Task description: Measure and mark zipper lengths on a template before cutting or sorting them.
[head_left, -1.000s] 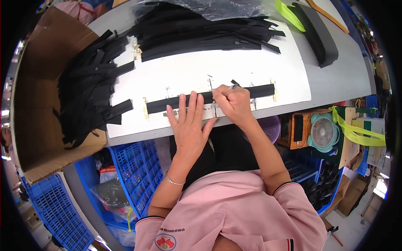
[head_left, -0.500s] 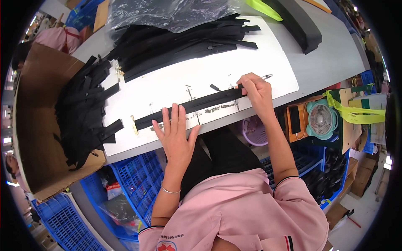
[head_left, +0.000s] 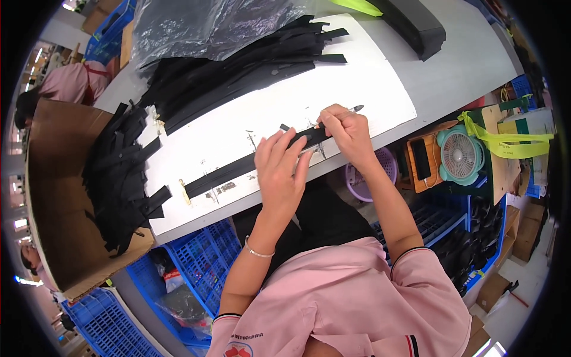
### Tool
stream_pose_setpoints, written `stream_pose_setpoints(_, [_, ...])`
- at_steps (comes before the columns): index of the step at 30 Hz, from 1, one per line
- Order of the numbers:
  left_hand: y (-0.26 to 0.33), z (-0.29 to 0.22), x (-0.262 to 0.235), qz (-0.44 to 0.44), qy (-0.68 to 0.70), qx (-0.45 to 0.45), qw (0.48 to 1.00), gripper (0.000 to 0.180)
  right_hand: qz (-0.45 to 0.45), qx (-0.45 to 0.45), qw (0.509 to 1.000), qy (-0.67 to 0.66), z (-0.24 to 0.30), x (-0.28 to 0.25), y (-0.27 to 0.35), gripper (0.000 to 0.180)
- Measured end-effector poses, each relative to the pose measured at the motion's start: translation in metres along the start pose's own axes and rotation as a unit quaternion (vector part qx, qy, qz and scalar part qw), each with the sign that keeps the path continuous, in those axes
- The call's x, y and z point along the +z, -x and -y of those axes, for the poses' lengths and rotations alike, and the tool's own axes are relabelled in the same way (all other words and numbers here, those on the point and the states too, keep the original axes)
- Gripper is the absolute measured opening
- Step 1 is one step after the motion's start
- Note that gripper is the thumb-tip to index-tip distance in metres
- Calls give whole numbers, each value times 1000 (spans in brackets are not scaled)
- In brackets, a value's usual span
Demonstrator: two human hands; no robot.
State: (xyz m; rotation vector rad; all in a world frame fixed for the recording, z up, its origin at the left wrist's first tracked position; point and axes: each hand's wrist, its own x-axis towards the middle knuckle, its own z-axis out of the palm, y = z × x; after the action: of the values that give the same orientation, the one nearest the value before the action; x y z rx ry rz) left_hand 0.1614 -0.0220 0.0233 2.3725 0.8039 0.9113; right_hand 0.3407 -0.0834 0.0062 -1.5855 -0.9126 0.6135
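Observation:
A long black fabric strip [head_left: 232,169] lies across the white board [head_left: 380,89] on the table in front of me. My left hand [head_left: 281,175] rests over the strip's right half, fingers stretched out and apart, touching it or just above it. A slim pen [head_left: 357,109] is pinched in my right hand [head_left: 350,135] at the strip's right end; its back end points up and right, and the fingers partly cover its tip. Dark marks show on the board along the strip. Beyond it lies a pile of similar black strips [head_left: 232,89].
At the left stands an open cardboard box [head_left: 59,196] with more black strips [head_left: 119,172] over its edge. Clear plastic sheeting [head_left: 208,30] covers part of the far pile. To the right are a phone [head_left: 420,159], a small fan [head_left: 459,156] and a purple basket [head_left: 389,169].
My left hand has slid right along the strip, closer to my right hand. The pen stays in my right hand at the strip's right end. The whole view has shifted slightly.

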Motion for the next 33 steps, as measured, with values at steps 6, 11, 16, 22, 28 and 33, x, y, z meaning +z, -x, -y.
stream_pose_setpoints(6, [-12, 5, 28, -28, -1, -15, 999, 16, -2, -35, 999, 31, -6, 2, 0, 25])
stream_pose_setpoints(11, [-15, 2, 32, -28, -18, -25, 999, 16, -29, -83, 994, 61, -11, 7, -2, 27])
stream_pose_setpoints(16, [-15, 3, 33, -28, -20, -34, 999, 16, -16, -106, 985, 136, -4, 7, -1, 28])
stream_pose_setpoints(22, [-13, 3, 34, -36, -20, -31, 999, 17, -42, -129, 985, 109, -2, 6, 2, 23])
stream_pose_setpoints(28, [-12, 3, 37, -43, -7, -33, 999, 17, 3, -119, 987, 109, -7, 0, 2, 24])
stream_pose_setpoints(33, [-13, 5, 32, -43, -8, -30, 999, 19, -4, -170, 971, 168, -8, 6, -1, 23])
